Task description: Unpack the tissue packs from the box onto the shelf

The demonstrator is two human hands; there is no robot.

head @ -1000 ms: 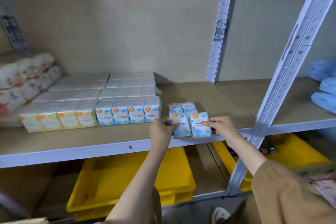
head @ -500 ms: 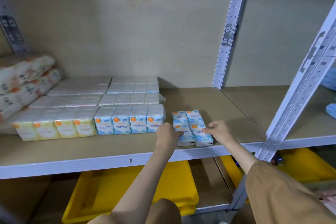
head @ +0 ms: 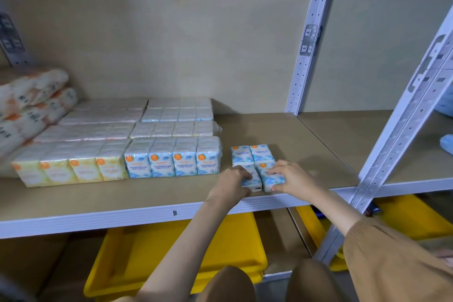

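Head view: tan board shelf with white metal edge (head: 152,216) carries rows of wrapped blue and yellow tissue multipacks (head: 171,163). Four small blue-white mini tissue packs (head: 253,154) lie near front lip. Left hand (head: 232,182) and right hand (head: 291,178) each clasp one front pack. Risk: careless nudge tips front packs off edge. Box unseen.

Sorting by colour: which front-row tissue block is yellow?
The yellow four-pack at the far left; the blue four-pack and the loose packs are blue.
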